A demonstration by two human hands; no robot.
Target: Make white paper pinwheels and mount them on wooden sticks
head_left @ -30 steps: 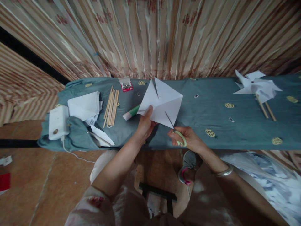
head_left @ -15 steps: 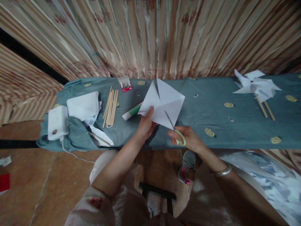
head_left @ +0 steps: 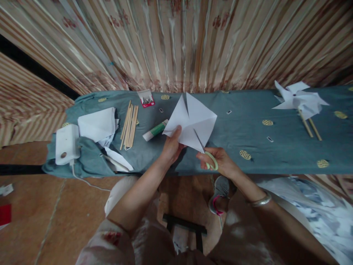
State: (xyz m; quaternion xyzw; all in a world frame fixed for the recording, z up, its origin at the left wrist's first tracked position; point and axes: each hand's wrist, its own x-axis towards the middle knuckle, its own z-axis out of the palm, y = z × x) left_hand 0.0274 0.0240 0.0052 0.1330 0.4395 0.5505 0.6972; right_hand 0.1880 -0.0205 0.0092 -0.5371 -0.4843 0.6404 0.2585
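Observation:
My left hand (head_left: 172, 145) pinches the lower left of a white square of paper (head_left: 201, 114), thumb on top. A slit runs inward from the paper's upper edge. In my right hand (head_left: 217, 160) are scissors (head_left: 211, 162) with pale green handles. One blade lies over the paper at its lower right edge, pointing toward the middle; the other blade is hidden beneath. Just left of the paper, partly under it, is a green and white tube (head_left: 156, 130), like a glue stick.
Left on the cloth-covered table (head_left: 248, 129) are thin wooden sticks (head_left: 129, 127), a small box of metal pins (head_left: 147, 98), folded white paper (head_left: 97, 123), and a white corded device (head_left: 67, 143). Paper pinwheels (head_left: 300, 97) on sticks lie at right. A striped curtain (head_left: 176, 44) hangs behind.
The paper's upper slit looks slightly wider and its top corners have shifted a little right. Both hands and the scissors stay nearly in place.

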